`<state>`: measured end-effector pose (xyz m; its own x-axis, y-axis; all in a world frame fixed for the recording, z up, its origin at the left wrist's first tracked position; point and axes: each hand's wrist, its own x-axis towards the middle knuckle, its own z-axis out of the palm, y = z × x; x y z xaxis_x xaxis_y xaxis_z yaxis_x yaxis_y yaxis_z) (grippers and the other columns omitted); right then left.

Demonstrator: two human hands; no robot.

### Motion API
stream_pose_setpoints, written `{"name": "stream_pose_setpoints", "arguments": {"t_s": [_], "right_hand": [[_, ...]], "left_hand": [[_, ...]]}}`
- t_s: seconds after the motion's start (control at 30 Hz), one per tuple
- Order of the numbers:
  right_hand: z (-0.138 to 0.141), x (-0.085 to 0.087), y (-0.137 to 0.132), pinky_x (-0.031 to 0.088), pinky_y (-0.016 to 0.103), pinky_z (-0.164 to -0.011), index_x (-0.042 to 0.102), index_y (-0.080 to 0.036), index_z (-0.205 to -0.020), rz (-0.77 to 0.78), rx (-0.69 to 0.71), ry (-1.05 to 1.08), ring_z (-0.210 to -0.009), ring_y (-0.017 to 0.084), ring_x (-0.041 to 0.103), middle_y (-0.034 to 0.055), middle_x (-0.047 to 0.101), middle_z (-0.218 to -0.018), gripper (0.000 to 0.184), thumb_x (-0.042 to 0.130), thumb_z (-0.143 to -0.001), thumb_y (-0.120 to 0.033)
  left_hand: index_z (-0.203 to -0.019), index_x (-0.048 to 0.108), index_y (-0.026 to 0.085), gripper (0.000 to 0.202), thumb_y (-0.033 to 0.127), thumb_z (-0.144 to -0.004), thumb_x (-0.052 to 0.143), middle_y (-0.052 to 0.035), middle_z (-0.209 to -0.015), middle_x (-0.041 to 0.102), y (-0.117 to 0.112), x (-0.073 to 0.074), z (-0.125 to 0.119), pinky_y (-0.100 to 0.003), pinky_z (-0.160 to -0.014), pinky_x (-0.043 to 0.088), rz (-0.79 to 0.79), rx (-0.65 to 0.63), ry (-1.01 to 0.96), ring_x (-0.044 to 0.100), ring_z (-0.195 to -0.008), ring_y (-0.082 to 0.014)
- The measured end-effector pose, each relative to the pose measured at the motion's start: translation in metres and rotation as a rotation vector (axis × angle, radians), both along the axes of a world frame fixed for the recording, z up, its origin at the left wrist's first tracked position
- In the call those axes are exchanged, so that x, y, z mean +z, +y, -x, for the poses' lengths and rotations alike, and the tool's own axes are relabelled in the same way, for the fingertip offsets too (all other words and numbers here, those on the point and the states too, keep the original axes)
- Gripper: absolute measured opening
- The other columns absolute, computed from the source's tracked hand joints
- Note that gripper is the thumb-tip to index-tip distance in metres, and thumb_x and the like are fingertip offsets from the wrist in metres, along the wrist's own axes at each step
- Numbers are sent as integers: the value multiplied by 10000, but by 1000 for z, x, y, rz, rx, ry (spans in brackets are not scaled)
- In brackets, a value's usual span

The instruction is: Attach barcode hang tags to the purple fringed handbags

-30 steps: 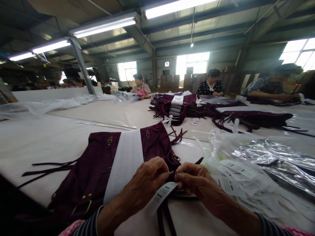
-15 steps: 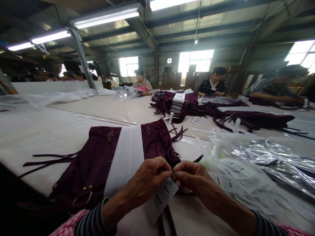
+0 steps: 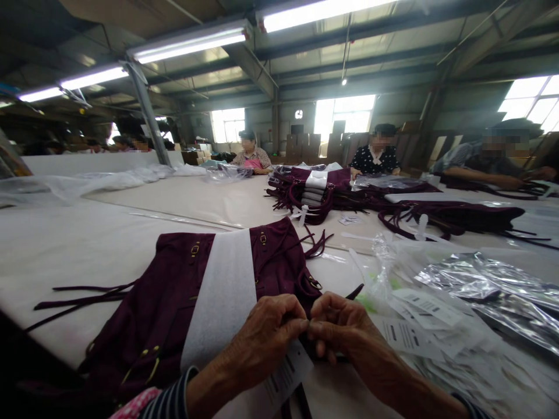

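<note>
A dark purple handbag (image 3: 168, 291) with brass buckles and fringe lies flat on the table, a white paper band (image 3: 227, 273) across its middle. At its near right corner, my left hand (image 3: 266, 329) and my right hand (image 3: 347, 326) meet, fingertips pinched together. Whatever sits between the fingertips is too small and hidden to make out. Just below my left hand hangs a white printed tag (image 3: 290, 372), partly covered by that hand. Dark straps (image 3: 301, 401) of the bag run toward me beneath the tag.
To the right lie a heap of white printed tags (image 3: 432, 311) and shiny silver plastic packets (image 3: 476, 279). Across the table (image 3: 144, 250) are stacked purple bags (image 3: 310, 183) and another purple bag (image 3: 471, 215). Several co-workers sit along the far side.
Both hands sit slightly lower in view, still pinched together. The printed tag has shifted down and is more covered. The bag has stayed in place.
</note>
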<state>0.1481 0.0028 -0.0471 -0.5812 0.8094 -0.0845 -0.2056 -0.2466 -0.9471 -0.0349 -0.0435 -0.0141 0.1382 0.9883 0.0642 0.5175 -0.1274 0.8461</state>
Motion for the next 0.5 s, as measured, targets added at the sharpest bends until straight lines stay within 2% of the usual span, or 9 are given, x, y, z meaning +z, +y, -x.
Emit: {"name": "stream_pose_setpoints", "arguments": {"t_s": [0.27,0.4,0.5], "right_hand": [[9,-3,1,337,132,-389,594,-147,-799,116,-31,36,-420,60,539,8,685,-621,286,829,-674,-251],[11,-6,4,354,138,-382,594,-149,-815,166,-19,88,-405,65,543,4,688,-603,311,824,-620,-222],[11,-5,11,395,150,-399,614,-149,-847,146,25,72,-415,70,551,-2,696,-630,337,819,-591,-225]], "left_hand": [[-717,661,155,225,342,-834,611,17,-650,596,8,-12,0,-244,-601,351,58,28,-118,492,-640,-136],[-736,637,164,340,478,-856,588,9,-682,605,14,-22,7,-244,-616,392,99,-26,-78,509,-656,-150],[-788,646,181,396,547,-887,530,1,-728,625,18,-27,15,-239,-635,433,84,-83,-3,542,-687,-162]]}}
